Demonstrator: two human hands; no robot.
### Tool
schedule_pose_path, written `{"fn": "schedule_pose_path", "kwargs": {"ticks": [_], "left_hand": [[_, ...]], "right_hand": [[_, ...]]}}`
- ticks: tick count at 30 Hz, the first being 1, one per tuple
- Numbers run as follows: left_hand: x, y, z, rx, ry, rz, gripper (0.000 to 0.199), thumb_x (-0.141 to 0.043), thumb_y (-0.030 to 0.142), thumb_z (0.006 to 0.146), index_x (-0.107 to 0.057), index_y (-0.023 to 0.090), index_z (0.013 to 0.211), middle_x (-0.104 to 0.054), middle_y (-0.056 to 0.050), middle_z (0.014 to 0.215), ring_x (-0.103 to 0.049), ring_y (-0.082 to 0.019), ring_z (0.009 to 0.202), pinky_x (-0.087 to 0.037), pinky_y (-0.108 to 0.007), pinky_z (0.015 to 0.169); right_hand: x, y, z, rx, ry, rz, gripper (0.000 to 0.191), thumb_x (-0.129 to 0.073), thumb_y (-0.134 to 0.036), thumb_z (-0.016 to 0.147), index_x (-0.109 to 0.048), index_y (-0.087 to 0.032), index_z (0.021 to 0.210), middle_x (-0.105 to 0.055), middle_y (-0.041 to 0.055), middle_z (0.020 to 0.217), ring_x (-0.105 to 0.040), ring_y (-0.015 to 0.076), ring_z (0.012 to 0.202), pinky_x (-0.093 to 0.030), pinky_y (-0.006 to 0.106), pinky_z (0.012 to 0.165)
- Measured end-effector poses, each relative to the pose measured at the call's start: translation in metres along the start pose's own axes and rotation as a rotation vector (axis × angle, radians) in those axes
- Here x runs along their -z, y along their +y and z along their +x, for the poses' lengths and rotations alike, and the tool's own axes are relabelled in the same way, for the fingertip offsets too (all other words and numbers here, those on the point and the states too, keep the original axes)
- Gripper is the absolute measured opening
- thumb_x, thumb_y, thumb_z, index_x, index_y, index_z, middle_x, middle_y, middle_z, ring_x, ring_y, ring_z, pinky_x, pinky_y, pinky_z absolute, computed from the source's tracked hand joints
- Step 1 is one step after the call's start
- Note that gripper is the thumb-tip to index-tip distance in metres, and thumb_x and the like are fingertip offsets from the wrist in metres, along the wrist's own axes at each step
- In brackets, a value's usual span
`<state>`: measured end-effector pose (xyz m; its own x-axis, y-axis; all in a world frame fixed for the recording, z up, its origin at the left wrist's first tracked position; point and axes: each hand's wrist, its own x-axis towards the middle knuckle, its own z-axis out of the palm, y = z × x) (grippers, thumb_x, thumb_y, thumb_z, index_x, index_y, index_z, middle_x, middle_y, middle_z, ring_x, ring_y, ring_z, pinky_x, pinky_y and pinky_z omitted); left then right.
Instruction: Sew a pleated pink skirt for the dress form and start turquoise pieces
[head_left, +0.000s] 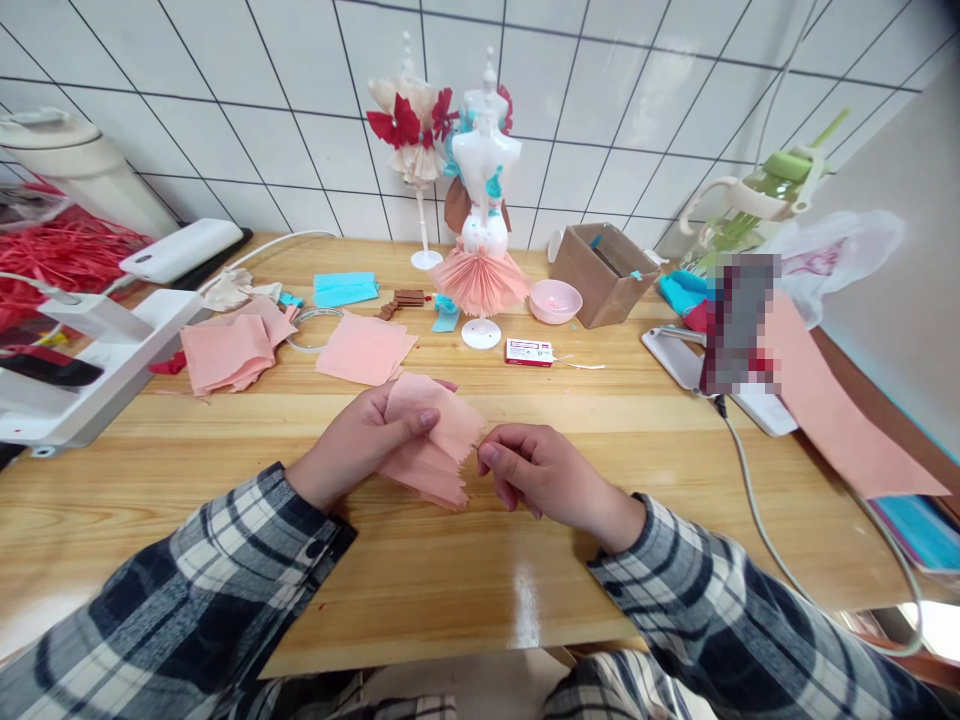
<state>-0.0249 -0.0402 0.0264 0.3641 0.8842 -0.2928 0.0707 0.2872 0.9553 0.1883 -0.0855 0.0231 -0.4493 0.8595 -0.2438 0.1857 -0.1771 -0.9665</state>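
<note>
My left hand (373,436) is closed on peach crepe paper (441,424), its thumb pressing on top. The paper's right edge is jagged and faces my right hand. My right hand (536,468) is closed in a pinch just right of that edge; something tiny and dark shows at the fingertips, too small to name. Beyond my hands lies a stack of peach paper squares (363,347). A white mini dress form (486,160) stands behind, wearing a pleated peach paper skirt (481,283) around its lower part.
Another dress form with red bows (405,120) stands at the wall. A pink bowl (555,301), cardboard box (600,285) and small white-and-red box (529,352) sit right of centre. More peach squares (229,350) and a power strip (112,370) are left. A phone stand (671,355) is right.
</note>
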Motion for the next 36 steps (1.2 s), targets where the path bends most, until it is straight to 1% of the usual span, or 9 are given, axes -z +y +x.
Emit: {"fn": "schedule_pose_path", "kwargs": {"ticks": [6,11,15,22,28,36], "left_hand": [[-0.0007,0.0009,-0.0004,0.003,0.006,-0.002,0.058,-0.076,0.049,0.066,-0.063,0.021,0.115,-0.075,-0.006,0.092,-0.069,-0.024,0.076,-0.055,-0.030,0.064],[-0.0005,-0.0002,-0.0002,-0.008,0.001,-0.034,0.050,-0.076,0.044,0.069,-0.064,0.023,0.112,-0.075,-0.003,0.091,-0.068,-0.021,0.075,-0.054,-0.026,0.066],[0.0000,-0.0021,0.0002,-0.026,-0.006,-0.050,0.048,-0.076,0.041,0.071,-0.064,0.022,0.113,-0.075,-0.004,0.091,-0.068,-0.020,0.074,-0.054,-0.025,0.065],[-0.0001,-0.0012,0.0001,-0.034,-0.002,-0.043,0.051,-0.076,0.044,0.069,-0.064,0.022,0.114,-0.075,-0.005,0.092,-0.069,-0.021,0.074,-0.055,-0.027,0.065],[0.0007,-0.0025,0.0008,-0.048,-0.007,-0.029,0.048,-0.075,0.040,0.071,-0.064,0.021,0.114,-0.075,-0.005,0.092,-0.069,-0.021,0.076,-0.055,-0.026,0.064],[0.0000,-0.0022,0.0013,-0.041,-0.010,-0.038,0.049,-0.075,0.040,0.071,-0.064,0.022,0.114,-0.075,-0.005,0.092,-0.069,-0.023,0.077,-0.056,-0.029,0.066]], "right_hand": [[-0.0001,0.0003,-0.0002,-0.015,-0.015,0.004,0.034,-0.049,-0.047,0.089,-0.058,-0.015,0.081,-0.051,-0.0061,0.049,-0.038,0.0046,0.039,-0.030,0.017,0.041],[0.0004,0.0028,0.0002,0.001,-0.015,0.008,0.032,-0.048,-0.045,0.090,-0.058,-0.015,0.083,-0.052,-0.0063,0.049,-0.038,0.0045,0.039,-0.031,0.017,0.043],[0.0005,0.0034,0.0005,0.009,-0.024,0.009,0.031,-0.049,-0.044,0.091,-0.057,-0.015,0.082,-0.052,-0.0063,0.049,-0.036,0.0041,0.038,-0.029,0.017,0.041],[0.0006,0.0024,0.0000,0.011,-0.001,-0.017,0.031,-0.049,-0.043,0.090,-0.057,-0.015,0.079,-0.054,-0.0057,0.051,-0.036,0.0035,0.038,-0.028,0.017,0.041],[0.0005,0.0034,0.0008,0.007,-0.008,-0.003,0.031,-0.049,-0.043,0.091,-0.058,-0.015,0.081,-0.053,-0.0065,0.050,-0.035,0.0034,0.038,-0.029,0.017,0.041],[0.0002,0.0040,0.0008,0.009,-0.020,0.023,0.032,-0.048,-0.044,0.091,-0.059,-0.016,0.080,-0.053,-0.0066,0.049,-0.035,0.0034,0.037,-0.027,0.017,0.040]]}}
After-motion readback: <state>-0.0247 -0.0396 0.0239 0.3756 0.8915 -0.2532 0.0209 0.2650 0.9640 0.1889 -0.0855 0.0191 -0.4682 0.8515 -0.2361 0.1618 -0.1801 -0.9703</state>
